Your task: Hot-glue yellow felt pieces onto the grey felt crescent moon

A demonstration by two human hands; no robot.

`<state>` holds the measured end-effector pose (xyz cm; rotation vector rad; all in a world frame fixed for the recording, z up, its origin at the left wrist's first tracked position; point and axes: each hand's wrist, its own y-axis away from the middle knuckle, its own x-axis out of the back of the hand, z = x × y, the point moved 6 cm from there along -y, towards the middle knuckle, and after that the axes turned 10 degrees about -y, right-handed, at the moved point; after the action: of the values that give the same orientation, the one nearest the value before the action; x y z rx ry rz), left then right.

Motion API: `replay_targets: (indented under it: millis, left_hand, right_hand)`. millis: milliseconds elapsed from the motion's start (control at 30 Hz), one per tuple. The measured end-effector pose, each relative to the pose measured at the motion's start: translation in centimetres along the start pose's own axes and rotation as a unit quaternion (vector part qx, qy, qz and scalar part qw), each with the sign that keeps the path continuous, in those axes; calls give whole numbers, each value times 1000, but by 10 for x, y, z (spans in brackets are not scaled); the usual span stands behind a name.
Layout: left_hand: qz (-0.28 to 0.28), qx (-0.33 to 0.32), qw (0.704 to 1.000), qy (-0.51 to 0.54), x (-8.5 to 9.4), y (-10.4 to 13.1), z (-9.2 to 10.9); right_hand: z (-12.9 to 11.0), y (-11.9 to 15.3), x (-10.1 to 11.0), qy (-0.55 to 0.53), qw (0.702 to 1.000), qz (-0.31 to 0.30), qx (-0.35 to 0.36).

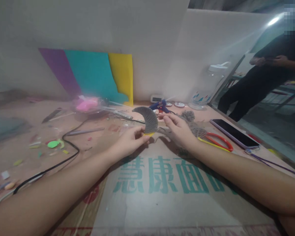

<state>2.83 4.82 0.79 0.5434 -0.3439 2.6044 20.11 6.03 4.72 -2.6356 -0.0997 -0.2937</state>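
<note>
My left hand [131, 140] pinches the lower end of a crescent-shaped piece [148, 118] wrapped in grey yarn, with a bit of yellow showing at its base. It stands upright above the cardboard sheet [162, 193]. My right hand [178, 128] is right beside it, fingers near the crescent's lower edge and the grey yarn strand [195, 130] that trails off to the right. Whether the right fingers grip the strand is unclear.
A blue glue gun [159, 106] lies behind the crescent, its black cord [68, 144] running left. Red-and-yellow scissors [217, 141] and a phone [233, 132] lie on the right. Purple, teal and yellow foam sheets [93, 75] lean on the wall. A person in black [267, 78] stands at right.
</note>
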Motion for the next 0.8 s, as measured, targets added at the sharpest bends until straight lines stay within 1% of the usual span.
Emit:
replay_targets:
  millis: [33,67,100,200,267,300,367,500,567,733,800]
  left_hand:
    - [4,-1,1000,0,1,0,0]
    - [6,0,1000,-2,1,0,-1]
    - [6,3,1000,-6,1,-1,-2]
    - [9,14,1000,-9,2,-1,-3]
    - [16,14,1000,-6,3,-2,-2]
    - [18,12,1000,-4,3,-2,-1]
    - [20,6,1000,4,3,-1,0]
    - [2,25,1000,6,1,0,-2]
    - [-11,37,999,3,-1,1,-3]
    - [-44,38,998,10,-5,2,-3]
    - [-49,37,998,11,-6,2,-3]
  right_hand:
    - [-1,1,3,-13,1000,21,-4]
    - [-1,1,4,-34,999,26,-12]
    - [-1,3,2,-64,998,15,-23]
    - [7,8,-15,-172,980,-67,-78]
    - [13,13,-25,-212,964,-112,-118]
    - [16,14,-28,-218,959,-124,-132]
    - [19,14,-29,-205,960,-133,-139]
    - [14,11,-27,-154,973,-142,-101]
    - [11,9,-26,-146,975,-140,-87]
    - [16,10,-24,-136,976,-123,-115]
    - [17,10,-23,-135,977,-115,-116]
